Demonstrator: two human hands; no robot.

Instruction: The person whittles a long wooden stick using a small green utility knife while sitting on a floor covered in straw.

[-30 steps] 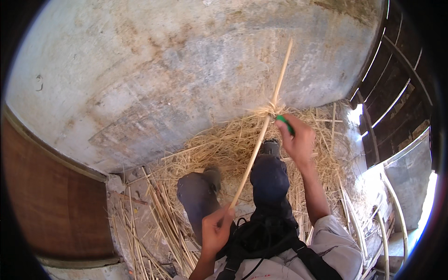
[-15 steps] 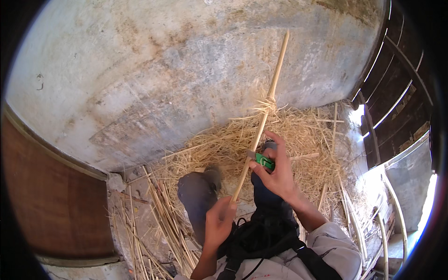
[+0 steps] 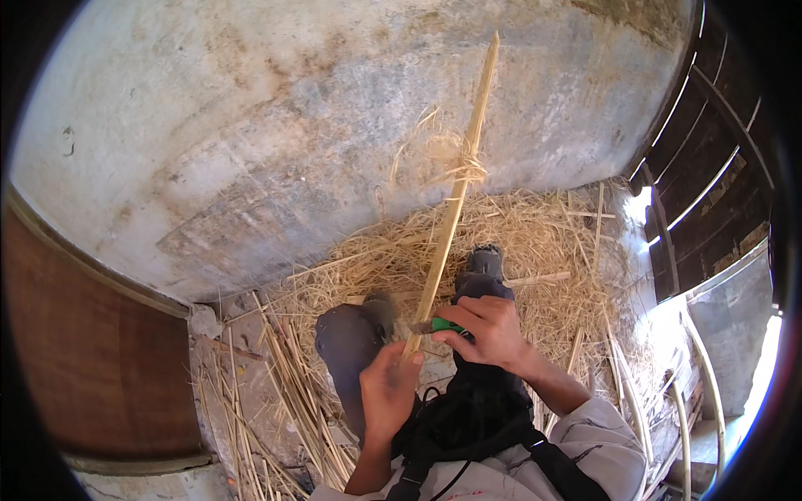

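A long pale bamboo strip (image 3: pixel 455 204) slants up and away from me, its far end pointed. Thin curled shavings (image 3: pixel 469 167) cling around it past its middle. My left hand (image 3: pixel 390 388) grips the near end of the strip between thumb and fingers. In my right hand (image 3: pixel 489 334) is a green-handled utility knife (image 3: pixel 451 326), closed in the fist. The knife's blade lies against the strip just beyond my left fingers. Part of the handle is hidden by my right fingers.
Shavings (image 3: pixel 535 242) heap on the floor around my feet, against a stained plaster wall (image 3: pixel 292 142). Bundled bamboo strips (image 3: pixel 301 384) lie at my left, beside a brown wooden panel (image 3: pixel 100 342). Bent poles (image 3: pixel 710 376) and a dark slatted screen (image 3: pixel 710 159) stand at the right.
My right hand has drawn the knife down along the strip toward my left hand. The strip's far end has shifted up and left, and some loose shavings now hang away from it.
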